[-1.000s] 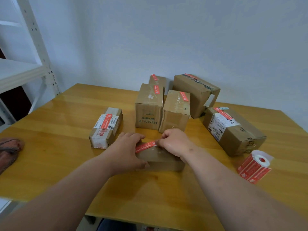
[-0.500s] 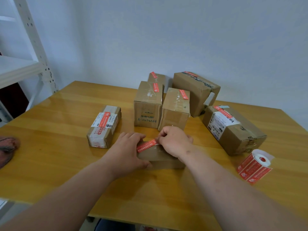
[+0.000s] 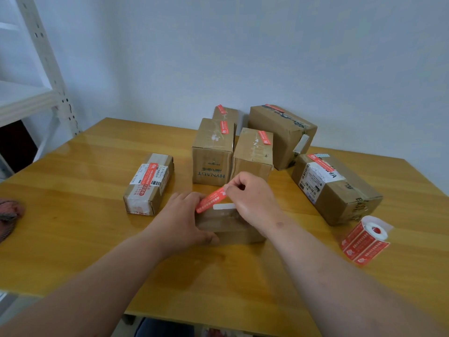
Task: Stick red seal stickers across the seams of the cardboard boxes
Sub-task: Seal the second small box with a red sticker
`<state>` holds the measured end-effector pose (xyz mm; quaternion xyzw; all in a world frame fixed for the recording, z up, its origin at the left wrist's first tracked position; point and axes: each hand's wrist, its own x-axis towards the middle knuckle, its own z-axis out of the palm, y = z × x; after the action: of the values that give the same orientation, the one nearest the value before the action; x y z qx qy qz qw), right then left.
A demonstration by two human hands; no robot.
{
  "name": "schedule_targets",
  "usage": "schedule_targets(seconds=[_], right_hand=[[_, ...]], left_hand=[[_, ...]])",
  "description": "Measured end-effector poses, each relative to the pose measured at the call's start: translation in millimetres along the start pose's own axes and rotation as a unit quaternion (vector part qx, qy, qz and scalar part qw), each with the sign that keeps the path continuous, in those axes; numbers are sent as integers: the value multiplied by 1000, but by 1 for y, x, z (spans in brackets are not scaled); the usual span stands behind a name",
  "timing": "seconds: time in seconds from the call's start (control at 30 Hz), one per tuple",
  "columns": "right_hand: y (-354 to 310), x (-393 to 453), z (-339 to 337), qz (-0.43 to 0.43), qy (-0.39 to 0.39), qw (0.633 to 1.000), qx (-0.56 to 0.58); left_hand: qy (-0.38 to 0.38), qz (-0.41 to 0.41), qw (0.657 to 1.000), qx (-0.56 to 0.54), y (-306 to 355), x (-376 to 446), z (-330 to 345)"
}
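Observation:
A small flat cardboard box (image 3: 228, 226) lies in front of me on the wooden table (image 3: 73, 215). My left hand (image 3: 184, 220) grips its left end, thumb on the near side. My right hand (image 3: 252, 198) pinches the right end of a red seal sticker (image 3: 211, 200), which slants down to the left; its lower end sits by my left fingers at the box top. A white strip shows on the box top under the sticker. The sticker roll (image 3: 365, 239) lies at the right.
Several cardboard boxes with red stickers stand behind: one at the left (image 3: 149, 183), two upright in the middle (image 3: 213, 152), (image 3: 254, 154), a small one at the back (image 3: 226, 113), bigger ones at the right (image 3: 281, 135), (image 3: 335, 188). A white shelf rack (image 3: 48, 76) stands left. Brown cloth (image 3: 9, 215) lies at the table's left edge.
My right hand has risen and lifted the sticker's right end off the box, so the sticker now slants upward. My left hand stays on the box.

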<state>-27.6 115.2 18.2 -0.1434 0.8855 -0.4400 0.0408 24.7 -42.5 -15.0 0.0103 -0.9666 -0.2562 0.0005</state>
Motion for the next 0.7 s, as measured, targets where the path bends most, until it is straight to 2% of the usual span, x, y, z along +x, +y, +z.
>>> schedule_targets(seconds=[0.13, 0.23, 0.37, 0.57, 0.7], right_hand=[[0, -3, -8, 61, 47, 994, 71], [6, -5, -11, 105, 50, 989, 93], [13, -8, -8, 137, 52, 985, 87], [17, -12, 4, 173, 72, 978, 92], [15, -14, 8, 164, 77, 981, 66]], left_hand=[[-14, -17, 999, -42, -1, -1, -2], [-37, -43, 984, -166, -2, -5, -6], [22, -83, 948, -307, 6, -7, -10], [36, -98, 975, -196, 7, 4, -9], [20, -103, 971, -216, 9, 7, -11]])
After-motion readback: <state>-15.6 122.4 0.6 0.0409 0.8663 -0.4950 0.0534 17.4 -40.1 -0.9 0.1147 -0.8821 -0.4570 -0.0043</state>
